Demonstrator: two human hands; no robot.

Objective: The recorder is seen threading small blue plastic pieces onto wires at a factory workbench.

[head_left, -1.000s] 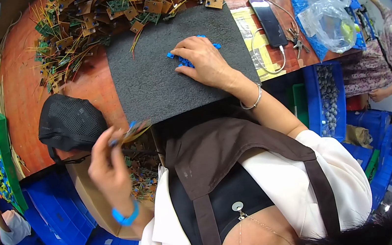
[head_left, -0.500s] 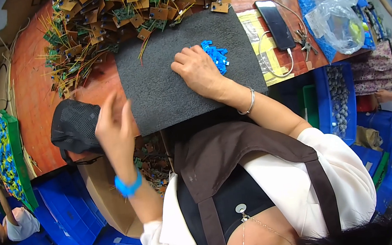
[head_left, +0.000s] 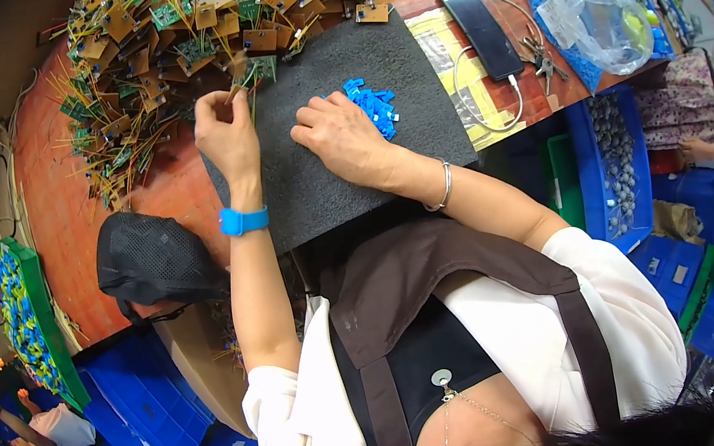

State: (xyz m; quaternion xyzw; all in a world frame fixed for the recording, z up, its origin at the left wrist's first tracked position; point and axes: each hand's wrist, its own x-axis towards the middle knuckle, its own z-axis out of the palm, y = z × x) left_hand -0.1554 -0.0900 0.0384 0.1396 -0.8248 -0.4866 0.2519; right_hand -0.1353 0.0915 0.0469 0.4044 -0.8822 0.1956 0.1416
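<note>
My left hand (head_left: 227,141) is at the near edge of a heap of small circuit boards (head_left: 172,53), brown and green with thin coloured wires. Its thumb and forefinger pinch a small wired circuit board (head_left: 260,70), partly blurred, over the far left of the dark grey mat (head_left: 309,198). Resting on that mat, my right hand (head_left: 346,141) has its fingers curled inward. Whatever may lie under those fingers is hidden. Right beside its knuckles sits a little pile of blue plastic pieces (head_left: 375,110).
A black mesh cap (head_left: 154,257) lies at the table's left edge. To the right are a plugged-in phone (head_left: 481,33), keys (head_left: 544,67) and clear plastic bags (head_left: 596,20). Blue bins (head_left: 141,396) stand below the table; other people are at both sides.
My left hand has moved up and away from beside the cap to the heap's edge, closing on a wired circuit board. My right hand stays by the blue pieces. The view has shifted slightly.
</note>
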